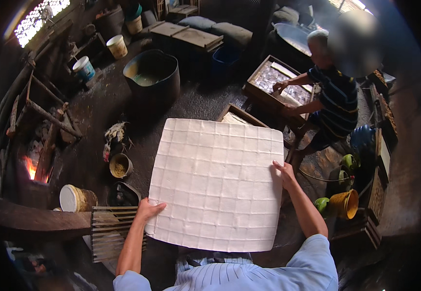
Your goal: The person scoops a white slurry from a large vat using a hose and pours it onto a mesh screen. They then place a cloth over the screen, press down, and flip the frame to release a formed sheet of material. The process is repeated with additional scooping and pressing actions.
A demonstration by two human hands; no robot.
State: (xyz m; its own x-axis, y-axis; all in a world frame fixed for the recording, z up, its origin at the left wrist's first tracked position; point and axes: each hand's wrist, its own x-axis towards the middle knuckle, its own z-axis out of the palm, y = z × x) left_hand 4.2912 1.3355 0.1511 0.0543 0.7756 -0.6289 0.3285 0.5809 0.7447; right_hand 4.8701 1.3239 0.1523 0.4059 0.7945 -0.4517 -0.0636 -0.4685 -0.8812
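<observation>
White gridded slab point(215, 186), gripped at near-left edge by left hand point(149, 210), at right edge by right hand point(286, 175); wooden-framed tray point(245, 113) beyond far edge. Might tilt or crack from uneven hand support.

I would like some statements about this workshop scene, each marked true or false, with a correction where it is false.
1. The left hand and right hand hold the white slab at opposite sides. True.
2. The slab's upper face is smooth and unmarked. False: raised lines cross it in a grid.
3. Flames burn at the left of the picture. True.
4. The co-worker wears a plain white shirt. False: the shirt is dark with stripes.
5. The co-worker's arms reach over a wooden-sided tray. True.
</observation>
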